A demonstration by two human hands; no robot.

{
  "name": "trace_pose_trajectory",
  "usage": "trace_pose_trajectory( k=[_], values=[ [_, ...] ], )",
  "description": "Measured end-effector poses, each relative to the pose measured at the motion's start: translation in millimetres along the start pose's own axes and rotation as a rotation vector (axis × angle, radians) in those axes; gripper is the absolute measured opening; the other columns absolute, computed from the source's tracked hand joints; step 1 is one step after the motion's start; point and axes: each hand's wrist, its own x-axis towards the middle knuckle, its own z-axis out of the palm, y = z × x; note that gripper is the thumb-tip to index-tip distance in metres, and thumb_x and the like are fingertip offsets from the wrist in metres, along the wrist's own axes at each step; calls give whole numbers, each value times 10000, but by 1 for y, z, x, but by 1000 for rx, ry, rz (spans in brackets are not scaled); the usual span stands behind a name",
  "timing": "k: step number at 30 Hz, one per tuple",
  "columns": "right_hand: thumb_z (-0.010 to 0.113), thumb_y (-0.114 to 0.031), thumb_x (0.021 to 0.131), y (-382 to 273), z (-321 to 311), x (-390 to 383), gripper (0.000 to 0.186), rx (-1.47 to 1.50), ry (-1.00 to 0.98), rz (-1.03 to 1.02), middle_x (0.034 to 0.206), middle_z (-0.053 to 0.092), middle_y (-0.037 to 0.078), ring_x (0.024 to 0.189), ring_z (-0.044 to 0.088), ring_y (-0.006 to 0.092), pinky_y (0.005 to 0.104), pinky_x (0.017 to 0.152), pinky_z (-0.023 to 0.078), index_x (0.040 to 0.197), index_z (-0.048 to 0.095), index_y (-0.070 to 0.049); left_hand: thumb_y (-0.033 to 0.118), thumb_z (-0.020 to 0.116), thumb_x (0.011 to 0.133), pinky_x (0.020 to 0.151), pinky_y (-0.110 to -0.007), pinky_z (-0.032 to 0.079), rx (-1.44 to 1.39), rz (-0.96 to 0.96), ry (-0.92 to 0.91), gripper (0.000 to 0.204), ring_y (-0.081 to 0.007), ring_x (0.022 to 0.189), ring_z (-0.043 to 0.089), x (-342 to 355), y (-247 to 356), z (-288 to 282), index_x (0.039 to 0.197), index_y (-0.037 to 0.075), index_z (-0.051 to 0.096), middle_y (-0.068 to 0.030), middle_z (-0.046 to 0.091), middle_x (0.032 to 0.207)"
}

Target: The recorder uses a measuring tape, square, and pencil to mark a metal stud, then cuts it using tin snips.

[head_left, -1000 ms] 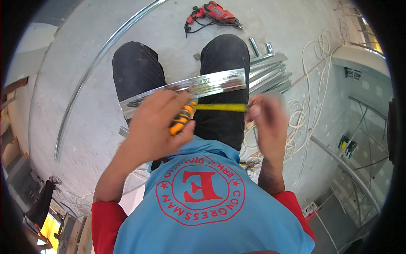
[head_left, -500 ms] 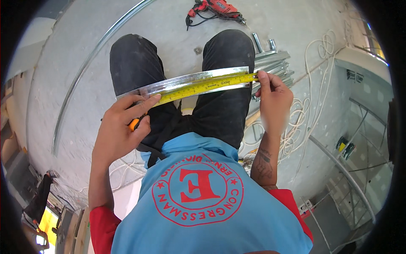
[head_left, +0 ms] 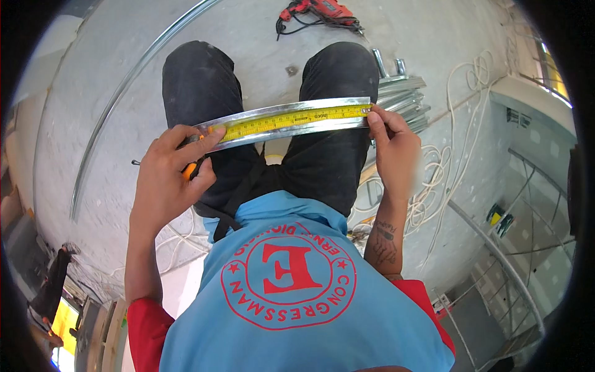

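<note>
A shiny metal channel lies across my thighs in dark trousers, with a yellow tape measure blade stretched along its trough. My left hand grips the orange and black tape case at the channel's left end, a finger resting on the blade; the case is mostly hidden by my fingers. At the other end, my right hand pinches the blade's hooked end against the channel's edge with thumb and finger.
A red drill lies beyond my knees. Metal pieces are piled right of my legs, among white cables. A long metal channel lies at the left, metal framing stands at right, and another person's dark-clothed leg shows at lower left.
The blade has swung from below the channel into its trough. My left hand has moved left, lengthening the tape; my right hand has risen to the channel's right end, then shifted slightly left.
</note>
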Motion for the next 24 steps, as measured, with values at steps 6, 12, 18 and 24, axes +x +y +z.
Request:
trace_pose_trajectory(
  k=[6, 12, 18, 24],
  values=[
    [801, -98, 940, 2, 9, -1, 257, 71, 24, -11, 956, 718, 29, 797, 617, 57, 217, 719, 505, 1170, 775, 15, 127, 706, 818, 810, -386, 545, 226, 68, 45, 450, -258, 866, 641, 2, -1, 0, 1252, 198, 799, -99, 683, 1039],
    [819, -123, 937, 6, 15, 0, 272, 95, 103, 15, 945, 729, 37, 759, 610, 50, 202, 680, 496, 1153, 773, 36, 112, 675, 807, 869, -398, 574, 76, -34, -69, 492, -287, 949, 675, 4, -5, -4, 1279, 199, 786, -135, 666, 1075],
    [830, -152, 935, 8, 21, 0, 303, 113, 156, 41, 905, 735, 38, 743, 596, 47, 200, 676, 489, 1152, 767, 50, 81, 683, 799, 887, -397, 579, 296, 81, -47, 650, -296, 964, 678, 4, 1, 0, 1430, 235, 681, -136, 661, 1072],
    [824, -141, 936, 3, 20, 1, 303, 114, 150, 95, 916, 749, 62, 753, 620, 47, 196, 694, 495, 1156, 760, 58, 39, 646, 813, 962, -429, 570, -101, -6, -33, 833, -347, 982, 714, 10, -2, -1, 1607, 194, 451, -165, 709, 1142]
  ],
)
